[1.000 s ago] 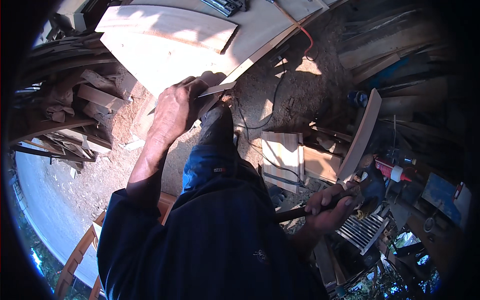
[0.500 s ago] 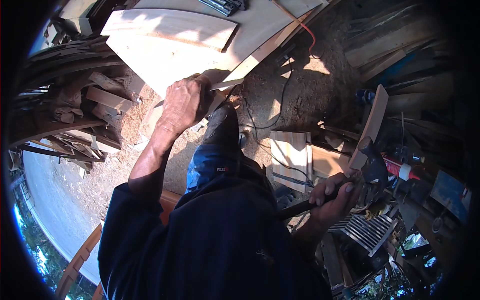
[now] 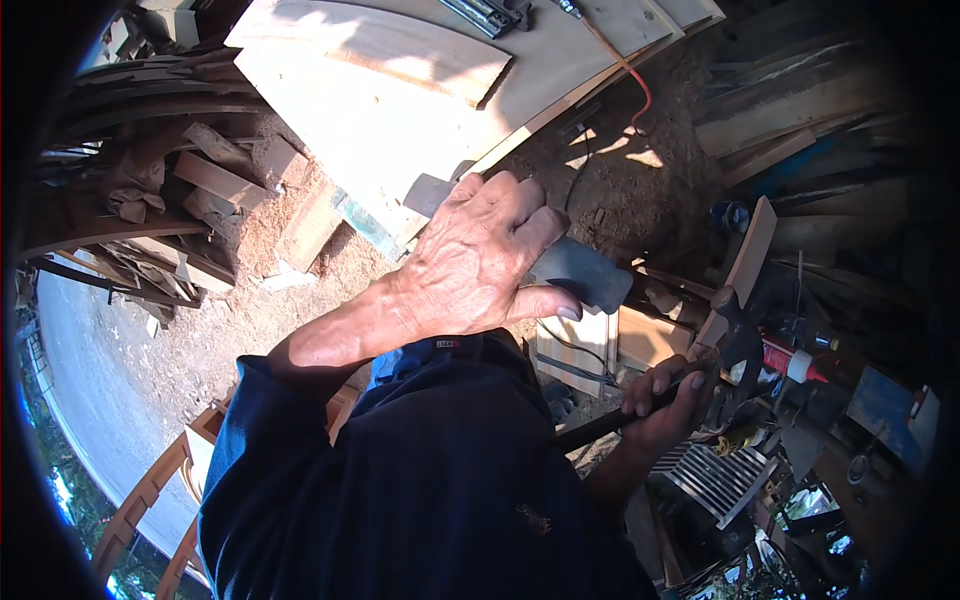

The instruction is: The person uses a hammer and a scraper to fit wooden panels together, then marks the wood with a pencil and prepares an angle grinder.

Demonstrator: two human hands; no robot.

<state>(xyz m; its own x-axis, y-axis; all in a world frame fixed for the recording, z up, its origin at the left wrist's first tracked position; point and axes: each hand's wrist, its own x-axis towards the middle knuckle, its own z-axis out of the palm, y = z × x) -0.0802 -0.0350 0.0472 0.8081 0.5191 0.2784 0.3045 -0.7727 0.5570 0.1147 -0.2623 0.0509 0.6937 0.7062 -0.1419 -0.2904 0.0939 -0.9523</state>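
— Steel blade (image 3: pixel 580 272) sat mid-frame, gripped in the left hand (image 3: pixel 480 265), off the board (image 3: pixel 400 110) at upper centre.
— And the hammer (image 3: pixel 735 345)?
— Right hand (image 3: pixel 670 400) was wrapped round its handle, lower right. Striking looked not yet begun.

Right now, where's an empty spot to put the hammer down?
The sawdust ground between the scrap pile and the left hand is bare. So is the sunlit board below the plank on it. Around the right hand, which grips the hammer, it's crowded with boards, tools and a metal grille.
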